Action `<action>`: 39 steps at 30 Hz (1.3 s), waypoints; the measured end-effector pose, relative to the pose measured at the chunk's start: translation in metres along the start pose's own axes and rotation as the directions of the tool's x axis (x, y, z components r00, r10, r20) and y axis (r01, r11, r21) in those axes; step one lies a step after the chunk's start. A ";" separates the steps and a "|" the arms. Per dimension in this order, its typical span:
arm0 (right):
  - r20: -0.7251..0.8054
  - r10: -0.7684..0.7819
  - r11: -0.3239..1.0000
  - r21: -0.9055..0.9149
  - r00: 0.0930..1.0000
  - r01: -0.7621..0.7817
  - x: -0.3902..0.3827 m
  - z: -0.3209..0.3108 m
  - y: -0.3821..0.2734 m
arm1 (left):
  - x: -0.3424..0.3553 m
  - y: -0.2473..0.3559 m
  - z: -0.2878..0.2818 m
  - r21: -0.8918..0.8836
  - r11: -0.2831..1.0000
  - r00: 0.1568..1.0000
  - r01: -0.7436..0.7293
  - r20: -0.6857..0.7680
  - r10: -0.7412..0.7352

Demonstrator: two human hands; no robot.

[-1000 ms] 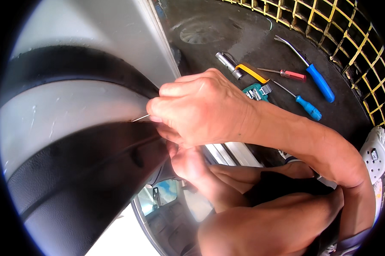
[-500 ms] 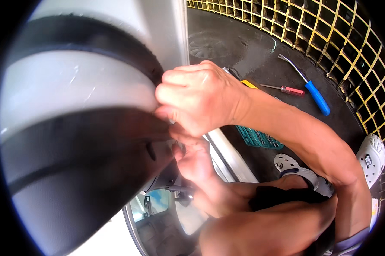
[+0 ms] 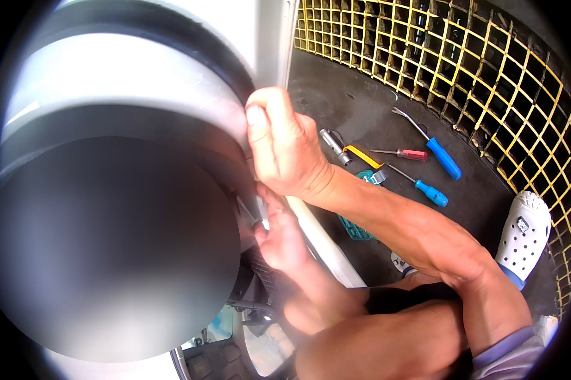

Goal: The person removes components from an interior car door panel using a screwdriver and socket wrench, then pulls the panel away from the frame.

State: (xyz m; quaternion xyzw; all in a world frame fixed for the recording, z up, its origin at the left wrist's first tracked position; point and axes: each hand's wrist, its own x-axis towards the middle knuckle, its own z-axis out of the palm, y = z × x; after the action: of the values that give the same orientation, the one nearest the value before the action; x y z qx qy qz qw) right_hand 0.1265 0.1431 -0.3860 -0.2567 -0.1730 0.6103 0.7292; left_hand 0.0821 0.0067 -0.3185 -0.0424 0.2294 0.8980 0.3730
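A large curved panel, light grey with dark bands [image 3: 140,69], fills the left; it looks like a vehicle door's trim. My right hand [image 3: 284,142] is closed at its right-hand edge, fingers curled and thumb pressed against the border. Just below, my left hand [image 3: 280,234] is palm up, its fingers bent in under the edge near a small pale piece [image 3: 263,214]. What those fingertips hold, if anything, is hidden. A round blurred area covers the panel's lower part.
On the dark floor to the right lie a silver flashlight [image 3: 335,147], a yellow tool [image 3: 363,156], a red-handled screwdriver [image 3: 412,154], a blue-handled screwdriver [image 3: 432,193], a blue-handled forked pry tool [image 3: 445,158] and a green tool case [image 3: 356,229]. A yellow grating [image 3: 450,63] stands behind.
The view has shifted, and the flashlight and blue-handled screwdriver now show. My right hand has turned, its thumb now visible against the panel edge. Both hands remain at that edge.
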 end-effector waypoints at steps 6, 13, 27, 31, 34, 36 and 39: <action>0.035 0.123 0.989 -0.088 0.992 -0.120 0.001 0.000 -0.013 | 0.003 -0.010 -0.001 0.063 0.995 0.997 -0.073 -0.031 0.075; 0.078 0.213 0.971 -0.130 0.974 -0.202 0.000 -0.004 -0.028 | -0.003 -0.001 -0.021 -0.016 0.997 0.973 0.082 0.218 -0.076; 0.097 0.180 0.959 -0.239 0.979 -0.152 -0.003 -0.005 -0.025 | 0.026 -0.002 -0.043 -0.092 0.985 0.934 0.147 0.340 -0.108; 0.150 0.204 0.960 -0.226 0.967 -0.167 0.003 -0.008 -0.025 | 0.031 -0.016 -0.035 -0.128 0.980 0.950 0.153 0.291 -0.110; 0.203 0.198 0.963 -0.221 0.959 -0.153 -0.002 -0.013 -0.014 | 0.039 -0.016 -0.037 -0.118 0.976 0.935 0.185 0.325 -0.138; 0.229 0.170 0.967 -0.226 0.958 -0.118 -0.009 -0.016 -0.008 | 0.043 -0.003 -0.039 -0.097 0.960 0.928 0.263 0.297 -0.224; 0.295 0.177 0.914 -0.403 0.939 -0.046 -0.012 -0.032 0.008 | 0.045 -0.001 -0.042 -0.079 0.957 0.928 0.280 0.277 -0.248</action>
State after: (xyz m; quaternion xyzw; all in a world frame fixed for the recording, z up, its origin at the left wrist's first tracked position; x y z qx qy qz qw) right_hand 0.1361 0.1269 -0.4159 -0.3021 -0.3936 0.6385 0.5883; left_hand 0.0465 0.0173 -0.3675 0.0254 0.1166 0.8491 0.5146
